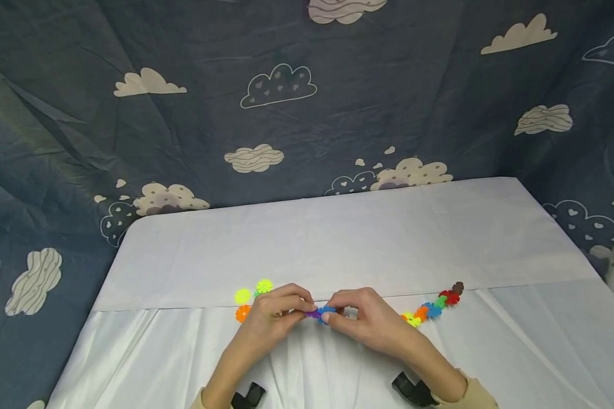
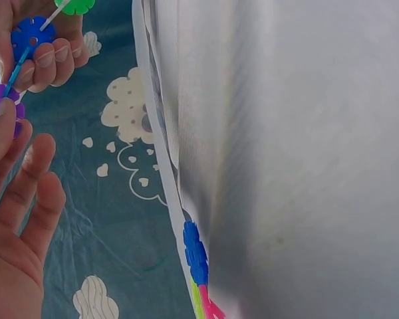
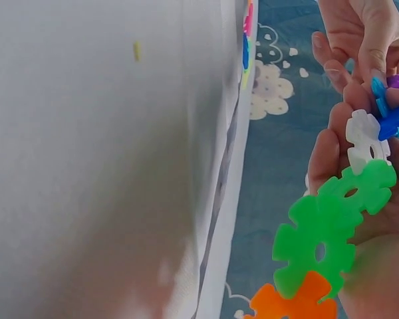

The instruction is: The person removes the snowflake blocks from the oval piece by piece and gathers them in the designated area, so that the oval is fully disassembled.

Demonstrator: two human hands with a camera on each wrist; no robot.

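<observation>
In the head view, both hands meet over the front part of the table. The left hand (image 1: 276,315) pinches a purple flower-shaped disc (image 2: 0,109) between thumb and index finger, its other fingers loosely spread. The right hand (image 1: 376,322) grips a dark blue disc (image 2: 32,38). Between these two, a light blue disc (image 2: 15,70) stands edge-on in the left wrist view. From the blue disc a joined chain runs over the right palm: a white disc (image 3: 366,138), two green discs (image 3: 312,244) and an orange disc (image 3: 292,302).
Past the right hand, a coloured disc chain ends in a brown disc (image 1: 457,287). Left of the left hand are yellow discs (image 1: 243,296) and an orange disc (image 1: 243,313). White cloth covers the table (image 1: 337,244); a cloud-patterned curtain (image 1: 286,130) hangs behind.
</observation>
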